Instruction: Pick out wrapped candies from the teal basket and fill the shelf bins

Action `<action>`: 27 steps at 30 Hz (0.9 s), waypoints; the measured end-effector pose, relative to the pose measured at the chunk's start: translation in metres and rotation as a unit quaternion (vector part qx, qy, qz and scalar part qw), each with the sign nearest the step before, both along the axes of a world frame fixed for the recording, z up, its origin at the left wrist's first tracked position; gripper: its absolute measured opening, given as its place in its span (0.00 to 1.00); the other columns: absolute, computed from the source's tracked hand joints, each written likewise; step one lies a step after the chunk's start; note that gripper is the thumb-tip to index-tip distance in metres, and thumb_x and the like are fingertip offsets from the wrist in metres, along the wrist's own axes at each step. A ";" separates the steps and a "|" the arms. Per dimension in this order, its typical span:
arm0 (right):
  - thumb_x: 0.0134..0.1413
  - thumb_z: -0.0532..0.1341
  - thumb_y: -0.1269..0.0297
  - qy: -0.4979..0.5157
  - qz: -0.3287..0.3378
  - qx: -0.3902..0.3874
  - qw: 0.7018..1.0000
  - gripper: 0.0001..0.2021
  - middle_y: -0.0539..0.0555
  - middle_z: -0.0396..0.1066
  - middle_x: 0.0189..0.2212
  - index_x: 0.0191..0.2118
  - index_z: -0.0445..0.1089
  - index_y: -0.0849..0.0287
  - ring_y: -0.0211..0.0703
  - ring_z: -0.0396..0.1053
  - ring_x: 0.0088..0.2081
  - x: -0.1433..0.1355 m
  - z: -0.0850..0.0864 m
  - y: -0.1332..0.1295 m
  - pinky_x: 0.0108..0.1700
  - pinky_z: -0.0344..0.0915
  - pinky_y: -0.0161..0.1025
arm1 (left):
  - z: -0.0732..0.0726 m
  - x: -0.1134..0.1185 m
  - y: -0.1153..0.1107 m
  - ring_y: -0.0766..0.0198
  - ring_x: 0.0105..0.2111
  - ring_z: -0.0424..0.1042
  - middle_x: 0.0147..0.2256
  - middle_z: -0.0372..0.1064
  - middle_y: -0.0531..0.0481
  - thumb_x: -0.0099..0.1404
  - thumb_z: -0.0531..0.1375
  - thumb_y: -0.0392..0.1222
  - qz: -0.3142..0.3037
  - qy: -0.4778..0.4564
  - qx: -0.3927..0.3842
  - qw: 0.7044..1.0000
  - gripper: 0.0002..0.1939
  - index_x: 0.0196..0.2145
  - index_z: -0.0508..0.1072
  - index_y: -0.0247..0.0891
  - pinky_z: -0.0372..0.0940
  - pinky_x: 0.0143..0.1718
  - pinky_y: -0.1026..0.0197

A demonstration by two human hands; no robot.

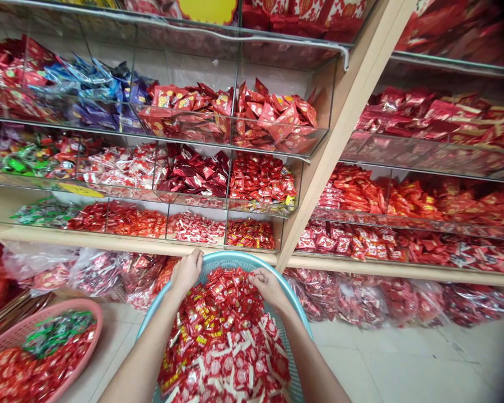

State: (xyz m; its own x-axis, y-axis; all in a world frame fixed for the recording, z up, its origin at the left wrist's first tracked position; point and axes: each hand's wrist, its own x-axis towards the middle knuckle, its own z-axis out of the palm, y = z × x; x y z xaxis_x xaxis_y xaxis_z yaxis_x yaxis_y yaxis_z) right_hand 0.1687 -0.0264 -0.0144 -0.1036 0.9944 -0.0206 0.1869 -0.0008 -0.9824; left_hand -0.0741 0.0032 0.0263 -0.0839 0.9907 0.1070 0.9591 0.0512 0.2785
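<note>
A light blue plastic basket (294,291) stands in front of me, heaped with small wrapped candies. Red packets (231,288) fill its far part, red ones with yellow print (201,324) lie at the left, and red-and-white ones (231,364) are nearest me. My left hand (187,273) is closed at the basket's far left rim, its fingers curled over the edge. Over the far right of the pile, my right hand (265,281) has its fingertips pinched together, touching the red packets. What lies between those fingertips is too small to make out.
Glass-fronted shelves (197,198) of sorted candies rise behind the basket, split by a slanting wooden upright (319,162). Clear bags of candy (96,271) sit beneath the bottom shelf. A pink basket (96,336) of red and green candies is on the tiled floor (361,347) at left.
</note>
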 end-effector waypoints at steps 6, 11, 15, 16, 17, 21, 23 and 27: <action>0.42 0.60 0.60 -0.052 0.010 -0.003 0.999 0.09 0.47 0.61 0.20 0.26 0.64 0.62 0.33 0.58 0.23 -0.006 -0.004 -0.001 0.27 0.54 0.32 | 0.000 0.000 0.000 0.54 0.36 0.72 0.37 0.73 0.44 0.66 0.37 0.51 -0.001 0.001 0.003 1.000 0.22 0.43 0.66 0.43 0.59 0.32 0.60; 0.41 0.59 0.63 -0.060 0.004 -0.035 0.998 0.10 0.42 0.56 0.15 0.32 0.64 0.61 0.31 0.55 0.18 -0.009 -0.010 0.000 0.22 0.53 0.31 | -0.001 0.000 0.001 0.55 0.35 0.72 0.37 0.73 0.43 0.66 0.37 0.51 -0.001 -0.002 0.004 1.000 0.22 0.43 0.67 0.43 0.58 0.32 0.60; 0.37 0.62 0.61 0.000 0.023 -0.087 0.996 0.12 0.41 0.57 0.16 0.29 0.61 0.59 0.32 0.58 0.17 -0.011 -0.020 0.001 0.21 0.56 0.32 | -0.002 -0.001 0.001 0.55 0.35 0.72 0.36 0.73 0.44 0.66 0.37 0.51 0.002 0.001 0.004 1.000 0.22 0.43 0.67 0.43 0.58 0.32 0.61; 0.36 0.62 0.61 0.001 0.021 -0.079 0.997 0.12 0.41 0.58 0.16 0.28 0.61 0.59 0.32 0.58 0.17 -0.011 -0.022 0.002 0.21 0.56 0.32 | -0.002 -0.001 0.002 0.56 0.35 0.72 0.36 0.73 0.44 0.66 0.37 0.51 0.002 0.002 0.003 1.000 0.22 0.43 0.67 0.43 0.58 0.32 0.61; 0.35 0.63 0.62 -0.006 0.020 -0.064 0.998 0.12 0.41 0.58 0.17 0.27 0.61 0.59 0.32 0.58 0.18 -0.011 -0.025 0.002 0.22 0.56 0.32 | -0.002 -0.001 0.002 0.56 0.35 0.72 0.36 0.73 0.44 0.67 0.37 0.51 0.003 0.001 0.001 1.000 0.22 0.43 0.67 0.43 0.58 0.32 0.61; 0.34 0.64 0.66 -0.060 0.011 -0.016 0.998 0.10 0.43 0.60 0.18 0.26 0.63 0.60 0.32 0.59 0.21 -0.010 -0.030 0.006 0.25 0.55 0.31 | -0.002 -0.001 0.002 0.56 0.36 0.72 0.37 0.73 0.44 0.66 0.37 0.51 0.000 -0.001 -0.001 1.000 0.23 0.43 0.67 0.42 0.58 0.32 0.61; 0.34 0.64 0.69 -0.092 0.001 -0.007 0.996 0.09 0.44 0.61 0.18 0.26 0.64 0.60 0.33 0.60 0.22 -0.010 -0.031 0.006 0.26 0.56 0.31 | -0.002 -0.001 0.001 0.56 0.35 0.72 0.37 0.73 0.43 0.66 0.37 0.51 -0.001 0.000 0.000 1.000 0.23 0.42 0.67 0.42 0.58 0.32 0.61; 0.35 0.62 0.72 -0.158 -0.014 0.024 0.987 0.07 0.46 0.65 0.20 0.25 0.64 0.59 0.35 0.62 0.24 -0.010 -0.030 0.005 0.27 0.56 0.31 | -0.001 -0.001 0.001 0.55 0.35 0.72 0.37 0.73 0.44 0.66 0.37 0.51 0.004 0.004 0.001 1.000 0.23 0.42 0.67 0.43 0.58 0.31 0.61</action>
